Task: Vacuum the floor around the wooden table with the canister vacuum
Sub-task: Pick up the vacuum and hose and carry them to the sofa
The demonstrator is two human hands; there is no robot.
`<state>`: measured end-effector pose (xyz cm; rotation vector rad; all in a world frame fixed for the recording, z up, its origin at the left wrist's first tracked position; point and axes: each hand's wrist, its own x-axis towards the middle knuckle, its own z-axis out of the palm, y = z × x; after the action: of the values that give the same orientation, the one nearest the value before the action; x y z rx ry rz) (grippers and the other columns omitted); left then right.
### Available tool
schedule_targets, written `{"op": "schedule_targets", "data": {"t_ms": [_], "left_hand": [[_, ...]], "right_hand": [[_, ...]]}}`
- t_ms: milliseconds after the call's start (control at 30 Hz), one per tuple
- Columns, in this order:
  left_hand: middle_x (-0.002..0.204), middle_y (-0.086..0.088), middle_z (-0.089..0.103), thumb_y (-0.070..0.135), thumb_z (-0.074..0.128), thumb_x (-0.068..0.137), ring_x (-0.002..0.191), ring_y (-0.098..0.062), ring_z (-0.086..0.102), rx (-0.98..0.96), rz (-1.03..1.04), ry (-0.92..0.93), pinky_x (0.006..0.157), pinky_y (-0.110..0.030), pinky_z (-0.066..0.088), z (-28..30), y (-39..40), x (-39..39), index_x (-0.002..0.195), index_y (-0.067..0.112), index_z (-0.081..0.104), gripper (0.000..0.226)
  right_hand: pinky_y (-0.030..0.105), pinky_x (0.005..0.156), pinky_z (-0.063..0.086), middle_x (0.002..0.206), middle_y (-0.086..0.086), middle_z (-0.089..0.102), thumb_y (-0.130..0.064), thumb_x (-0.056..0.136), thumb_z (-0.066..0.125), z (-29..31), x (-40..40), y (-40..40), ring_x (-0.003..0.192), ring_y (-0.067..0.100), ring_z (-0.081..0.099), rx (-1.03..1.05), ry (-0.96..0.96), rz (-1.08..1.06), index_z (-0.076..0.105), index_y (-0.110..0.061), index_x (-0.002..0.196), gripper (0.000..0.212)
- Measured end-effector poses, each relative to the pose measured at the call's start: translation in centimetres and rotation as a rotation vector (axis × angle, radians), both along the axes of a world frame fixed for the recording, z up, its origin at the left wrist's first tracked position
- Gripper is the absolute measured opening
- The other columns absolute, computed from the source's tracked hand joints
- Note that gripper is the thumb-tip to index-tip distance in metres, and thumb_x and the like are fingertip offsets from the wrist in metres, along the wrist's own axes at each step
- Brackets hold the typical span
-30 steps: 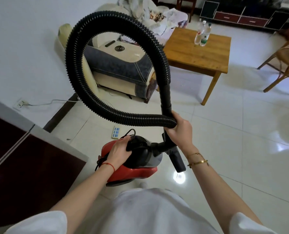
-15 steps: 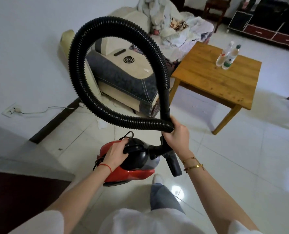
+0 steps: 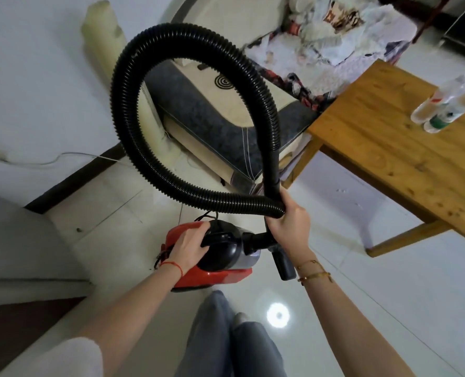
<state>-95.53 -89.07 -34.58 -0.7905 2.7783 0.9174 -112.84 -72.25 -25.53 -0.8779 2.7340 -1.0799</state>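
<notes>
A red and black canister vacuum (image 3: 220, 270) hangs above the white tiled floor in front of me. My left hand (image 3: 189, 247) grips its black top handle. The ribbed black hose (image 3: 128, 110) curls up in a big loop. My right hand (image 3: 288, 221) is closed around the hose where its two ends cross, with the short black nozzle (image 3: 284, 263) pointing down below it. The wooden table (image 3: 394, 156) stands to the right, close to my right hand.
Two plastic bottles (image 3: 443, 107) stand on the table. A cream and grey sofa (image 3: 225, 110) with piled laundry sits behind the hose. A wall socket with a white cable (image 3: 49, 159) is at left. A dark cabinet (image 3: 22, 308) edges the lower left.
I have walked forward with the vacuum; the table and sofa have come closer and the table now sits further right. Both hands keep their grips.
</notes>
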Motion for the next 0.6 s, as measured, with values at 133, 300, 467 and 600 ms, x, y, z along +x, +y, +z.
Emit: {"op": "schedule_targets", "data": {"t_ms": [133,300,467,600], "left_hand": [[0.093,-0.001,0.068,0.008,0.066,0.084,0.084,-0.013,0.069,-0.013,-0.025,-0.026,0.072,-0.029,0.06,-8.6,-2.5,-3.7,0.117,0.021,0.048,0.04],[0.099,-0.007,0.069,0.01,0.067,0.082,0.091,-0.023,0.068,-0.059,-0.037,-0.057,0.077,-0.038,0.058,-19.8,-5.6,-7.6,0.122,0.02,0.046,0.046],[0.104,-0.007,0.068,0.011,0.066,0.084,0.095,-0.023,0.067,-0.094,-0.055,-0.067,0.08,-0.037,0.057,-29.8,-8.0,-10.6,0.13,0.017,0.044,0.051],[0.106,-0.007,0.068,0.013,0.068,0.084,0.097,-0.022,0.067,-0.085,-0.058,-0.045,0.082,-0.036,0.056,-35.7,-9.8,-11.9,0.129,0.015,0.046,0.05]], "right_hand": [[0.032,0.066,0.054,0.083,-0.004,0.069,-0.02,0.074,0.062,-8.8,-3.9,-2.2,0.074,0.022,0.066,0.025,0.037,0.015,0.049,-0.029,0.128,0.056],[0.028,0.063,0.051,0.081,-0.001,0.07,-0.02,0.069,0.059,-20.7,-7.7,-5.0,0.071,0.024,0.066,0.044,0.099,0.012,0.054,-0.023,0.127,0.058],[0.025,0.066,0.048,0.087,0.0,0.071,-0.023,0.073,0.061,-31.2,-10.4,-7.7,0.075,0.024,0.067,0.046,0.133,-0.007,0.054,-0.02,0.127,0.055],[0.025,0.064,0.047,0.085,0.003,0.071,-0.019,0.073,0.063,-37.4,-11.6,-9.1,0.072,0.026,0.066,0.038,0.169,-0.008,0.054,-0.017,0.128,0.056]]}}
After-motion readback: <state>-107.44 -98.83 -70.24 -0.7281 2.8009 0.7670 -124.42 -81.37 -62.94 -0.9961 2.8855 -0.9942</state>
